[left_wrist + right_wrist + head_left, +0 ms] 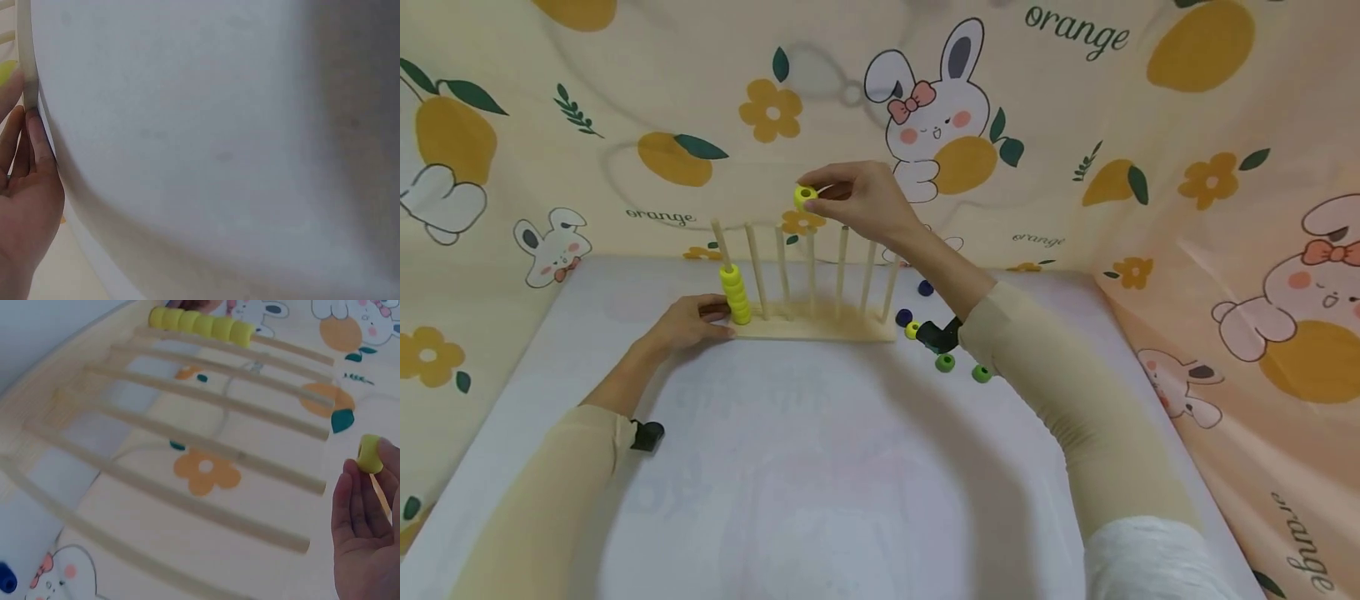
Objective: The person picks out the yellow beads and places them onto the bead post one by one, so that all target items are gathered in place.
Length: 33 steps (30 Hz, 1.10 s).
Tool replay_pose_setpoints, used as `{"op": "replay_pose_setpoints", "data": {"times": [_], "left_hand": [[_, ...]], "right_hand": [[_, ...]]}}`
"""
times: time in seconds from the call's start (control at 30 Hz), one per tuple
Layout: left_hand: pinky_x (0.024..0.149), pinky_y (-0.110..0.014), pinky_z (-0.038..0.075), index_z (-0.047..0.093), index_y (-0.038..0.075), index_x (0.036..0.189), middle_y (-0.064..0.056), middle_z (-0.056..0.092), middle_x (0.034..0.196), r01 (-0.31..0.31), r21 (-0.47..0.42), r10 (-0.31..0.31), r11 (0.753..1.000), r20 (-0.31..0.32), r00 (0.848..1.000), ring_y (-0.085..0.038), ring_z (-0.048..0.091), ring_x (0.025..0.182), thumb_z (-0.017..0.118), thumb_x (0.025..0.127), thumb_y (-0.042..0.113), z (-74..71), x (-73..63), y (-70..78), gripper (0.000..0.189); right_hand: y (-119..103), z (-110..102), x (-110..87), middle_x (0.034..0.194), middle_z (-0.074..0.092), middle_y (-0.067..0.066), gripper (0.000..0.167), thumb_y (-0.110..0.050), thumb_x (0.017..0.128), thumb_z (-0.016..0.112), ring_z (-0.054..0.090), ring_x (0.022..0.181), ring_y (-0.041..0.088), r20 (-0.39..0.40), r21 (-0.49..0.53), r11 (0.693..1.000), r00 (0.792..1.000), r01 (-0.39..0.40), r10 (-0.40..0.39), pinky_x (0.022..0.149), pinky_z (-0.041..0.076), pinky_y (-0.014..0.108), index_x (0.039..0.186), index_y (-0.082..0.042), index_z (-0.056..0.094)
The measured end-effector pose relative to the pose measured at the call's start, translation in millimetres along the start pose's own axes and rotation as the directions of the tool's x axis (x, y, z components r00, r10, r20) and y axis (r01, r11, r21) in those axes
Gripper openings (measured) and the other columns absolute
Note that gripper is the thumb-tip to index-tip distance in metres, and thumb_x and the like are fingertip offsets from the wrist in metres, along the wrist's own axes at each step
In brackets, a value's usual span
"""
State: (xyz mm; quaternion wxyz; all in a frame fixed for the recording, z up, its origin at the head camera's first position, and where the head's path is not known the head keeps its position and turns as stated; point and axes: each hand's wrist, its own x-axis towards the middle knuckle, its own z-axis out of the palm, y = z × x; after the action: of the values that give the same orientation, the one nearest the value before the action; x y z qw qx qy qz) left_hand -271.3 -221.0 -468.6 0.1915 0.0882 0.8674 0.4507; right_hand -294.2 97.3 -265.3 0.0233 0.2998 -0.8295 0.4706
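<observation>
A wooden peg stand [820,327] carries several upright pegs in a row. Yellow beads [736,296] are stacked on its leftmost peg; the right wrist view shows the same yellow stack [200,326]. My left hand [688,323] grips the left end of the base, thumb along the front edge and fingers behind. In the left wrist view, that hand [31,206] sits at the edge of the frame. Above the pegs, my right hand [868,200] pinches one yellow bead [805,197] between thumb and fingertips. Its hole shows in the right wrist view, where the bead [370,454] is clear of the pegs.
Right of the stand lie loose beads: dark blue [926,287], another dark blue [904,317], yellow [913,331] and green [945,362]. My right forearm passes over that side. A patterned cloth [715,100] hangs behind the white table [760,467].
</observation>
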Motion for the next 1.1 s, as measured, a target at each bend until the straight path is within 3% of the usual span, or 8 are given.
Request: {"op": "replay_pose_setpoints", "data": {"times": [0.4,0.57,0.93,1.1], "left_hand": [[0.114,-0.045,0.037,0.036,-0.009,0.148,-0.027,0.043,0.149,-0.03,-0.032,0.031,0.999,0.02,0.999,-0.039,0.044,0.137,0.076,0.088,0.011,2.4,-2.4,-0.3,0.075],[0.114,-0.045,0.038,0.037,-0.008,0.148,-0.026,0.044,0.148,-0.027,-0.016,0.028,1.0,0.023,0.999,-0.038,0.045,0.136,0.078,0.087,0.014,1.3,-0.4,-0.7,0.076],[0.116,-0.046,0.035,0.037,-0.006,0.148,-0.025,0.045,0.148,0.007,0.016,-0.007,1.0,0.01,1.0,-0.038,0.044,0.136,0.078,0.087,0.016,-1.9,2.9,-0.6,0.077],[0.116,-0.047,0.034,0.038,-0.007,0.148,-0.025,0.045,0.148,-0.006,0.021,0.006,1.0,0.012,1.0,-0.038,0.044,0.136,0.078,0.088,0.017,-3.7,3.9,-1.8,0.076]], "right_hand": [[-7.3,32.5,19.4,0.109,0.074,0.0,0.029,-0.017,0.088,0.077,0.07,0.09,0.006,0.069,0.03,0.999,0.997,-0.042,0.039,0.078,0.059,0.021,0.115,-0.01,0.075],[-11.6,43.2,29.3,0.111,0.073,-0.002,0.03,-0.018,0.088,0.077,0.07,0.092,0.004,0.092,-0.006,0.998,0.994,-0.059,0.059,0.079,0.057,0.02,0.117,-0.011,0.074],[-19.4,65.9,46.4,0.106,0.073,-0.004,0.031,-0.02,0.088,0.077,0.068,0.092,0.001,0.147,-0.027,0.999,0.988,-0.044,0.047,0.083,0.054,0.015,0.117,-0.011,0.074],[-22.1,71.2,51.0,0.107,0.074,-0.006,0.032,-0.022,0.088,0.077,0.067,0.092,0.001,0.164,-0.073,0.997,0.986,-0.02,0.032,0.083,0.053,0.014,0.118,-0.013,0.074]]}}
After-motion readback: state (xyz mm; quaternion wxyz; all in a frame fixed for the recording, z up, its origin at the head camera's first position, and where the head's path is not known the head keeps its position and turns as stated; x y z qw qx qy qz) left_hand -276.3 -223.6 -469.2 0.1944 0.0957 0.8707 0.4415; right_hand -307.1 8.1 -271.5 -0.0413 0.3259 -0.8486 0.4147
